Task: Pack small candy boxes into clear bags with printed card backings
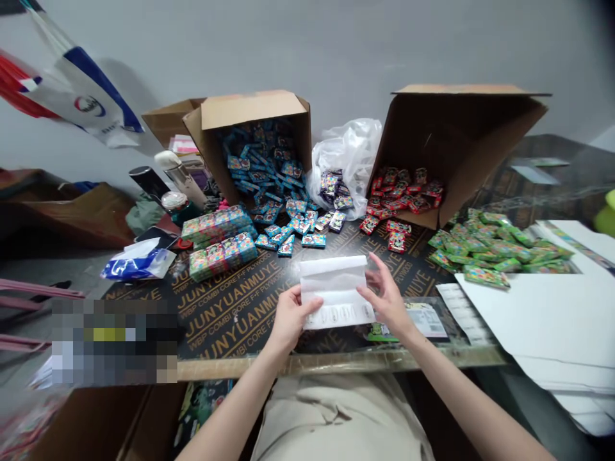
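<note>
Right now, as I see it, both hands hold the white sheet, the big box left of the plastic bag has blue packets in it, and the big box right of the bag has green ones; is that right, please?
Not quite: the head view shows red packets, not green, in the right box. Both hands do hold the white sheet, and the left box has blue packets.

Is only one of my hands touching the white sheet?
No, the left hand is on one side of the white sheet and the right hand is on the other.
</note>
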`<action>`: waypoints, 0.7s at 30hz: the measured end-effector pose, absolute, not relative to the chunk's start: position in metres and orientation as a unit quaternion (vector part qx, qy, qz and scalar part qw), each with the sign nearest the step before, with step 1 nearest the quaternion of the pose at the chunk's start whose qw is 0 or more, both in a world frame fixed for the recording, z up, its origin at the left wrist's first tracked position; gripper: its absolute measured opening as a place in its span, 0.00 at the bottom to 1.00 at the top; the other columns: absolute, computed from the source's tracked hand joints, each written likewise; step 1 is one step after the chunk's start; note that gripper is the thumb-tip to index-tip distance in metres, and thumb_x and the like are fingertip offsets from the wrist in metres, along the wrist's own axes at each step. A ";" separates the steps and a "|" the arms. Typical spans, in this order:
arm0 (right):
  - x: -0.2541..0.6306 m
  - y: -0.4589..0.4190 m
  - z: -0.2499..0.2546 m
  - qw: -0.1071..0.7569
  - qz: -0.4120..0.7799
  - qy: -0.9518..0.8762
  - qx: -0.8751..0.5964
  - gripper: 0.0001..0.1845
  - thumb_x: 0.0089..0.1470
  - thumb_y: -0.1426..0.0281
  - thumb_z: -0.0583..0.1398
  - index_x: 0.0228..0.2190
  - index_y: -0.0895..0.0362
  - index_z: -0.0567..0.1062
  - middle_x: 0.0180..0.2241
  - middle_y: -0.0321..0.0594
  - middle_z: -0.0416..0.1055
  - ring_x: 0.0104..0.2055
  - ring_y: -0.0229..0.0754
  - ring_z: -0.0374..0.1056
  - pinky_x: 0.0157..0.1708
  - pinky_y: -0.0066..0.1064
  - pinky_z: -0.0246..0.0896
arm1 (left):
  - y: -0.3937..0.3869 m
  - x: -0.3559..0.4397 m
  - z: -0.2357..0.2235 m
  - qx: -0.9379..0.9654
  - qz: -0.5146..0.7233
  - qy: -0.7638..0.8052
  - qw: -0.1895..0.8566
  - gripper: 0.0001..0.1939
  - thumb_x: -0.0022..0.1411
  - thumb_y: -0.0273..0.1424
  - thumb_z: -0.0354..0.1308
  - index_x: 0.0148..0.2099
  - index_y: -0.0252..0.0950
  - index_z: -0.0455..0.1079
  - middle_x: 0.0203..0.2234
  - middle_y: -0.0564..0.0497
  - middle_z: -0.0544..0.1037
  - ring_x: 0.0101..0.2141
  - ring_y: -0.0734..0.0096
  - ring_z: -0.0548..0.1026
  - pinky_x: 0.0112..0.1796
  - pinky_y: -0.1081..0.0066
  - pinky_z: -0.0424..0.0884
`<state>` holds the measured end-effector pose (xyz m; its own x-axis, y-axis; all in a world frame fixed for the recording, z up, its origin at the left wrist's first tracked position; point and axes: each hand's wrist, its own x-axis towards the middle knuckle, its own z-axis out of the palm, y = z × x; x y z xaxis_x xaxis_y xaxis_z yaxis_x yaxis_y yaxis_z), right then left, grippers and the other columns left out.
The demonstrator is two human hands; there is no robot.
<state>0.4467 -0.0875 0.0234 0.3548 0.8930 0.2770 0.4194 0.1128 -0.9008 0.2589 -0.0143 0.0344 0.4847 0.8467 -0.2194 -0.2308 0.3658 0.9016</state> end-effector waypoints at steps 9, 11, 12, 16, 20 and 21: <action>0.441 -0.096 0.021 0.526 0.321 -0.510 -0.600 0.34 0.48 0.65 0.61 0.54 0.53 0.56 0.34 0.38 0.70 0.38 0.42 0.66 0.42 0.37 0.59 | -0.021 0.253 0.031 0.498 0.446 0.409 0.621 0.32 0.48 0.34 0.63 0.54 0.34 0.56 0.32 0.46 0.78 0.28 0.65 0.77 0.32 0.65 0.72; 0.441 -0.097 0.024 0.505 0.343 -0.537 -0.582 0.28 0.52 0.68 0.57 0.54 0.54 0.57 0.33 0.38 0.70 0.36 0.41 0.66 0.40 0.37 0.60 | -0.022 0.249 0.034 0.567 0.451 0.430 0.539 0.35 0.50 0.35 0.61 0.58 0.35 0.52 0.38 0.44 0.76 0.34 0.63 0.76 0.38 0.62 0.70; 0.441 -0.096 0.027 0.490 0.320 -0.560 -0.587 0.25 0.53 0.69 0.56 0.53 0.53 0.59 0.36 0.40 0.70 0.37 0.42 0.65 0.42 0.38 0.59 | -0.023 0.247 0.039 0.613 0.460 0.444 0.465 0.37 0.50 0.36 0.61 0.59 0.36 0.50 0.42 0.42 0.74 0.39 0.61 0.74 0.42 0.60 0.68; 0.441 -0.094 0.050 0.368 0.201 -0.706 -0.571 0.28 0.53 0.78 0.53 0.55 0.49 0.58 0.48 0.42 0.65 0.42 0.43 0.61 0.48 0.43 0.51 | -0.033 0.243 0.062 0.778 0.405 0.447 0.174 0.30 0.45 0.40 0.64 0.51 0.40 0.64 0.49 0.43 0.67 0.50 0.55 0.64 0.51 0.55 0.56; 0.437 -0.092 0.073 0.307 0.211 -0.771 -0.516 0.32 0.53 0.79 0.51 0.57 0.47 0.53 0.50 0.41 0.64 0.45 0.43 0.61 0.50 0.43 0.50 | -0.041 0.246 0.066 0.818 0.266 0.419 0.291 0.18 0.41 0.41 0.66 0.34 0.37 0.72 0.31 0.49 0.73 0.36 0.61 0.70 0.38 0.63 0.64; 0.436 -0.091 0.077 0.317 0.219 -0.766 -0.515 0.31 0.54 0.78 0.51 0.57 0.46 0.53 0.50 0.40 0.63 0.45 0.42 0.61 0.50 0.42 0.51 | -0.041 0.248 0.063 0.796 0.244 0.410 0.372 0.16 0.41 0.41 0.65 0.30 0.35 0.72 0.26 0.51 0.72 0.31 0.65 0.70 0.34 0.67 0.65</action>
<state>0.4364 -0.0912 0.0766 -0.2697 0.9273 0.2597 0.6492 0.3742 -0.6622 0.2480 -0.0413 0.0627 0.5445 0.8346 0.0836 0.4713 -0.3869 0.7926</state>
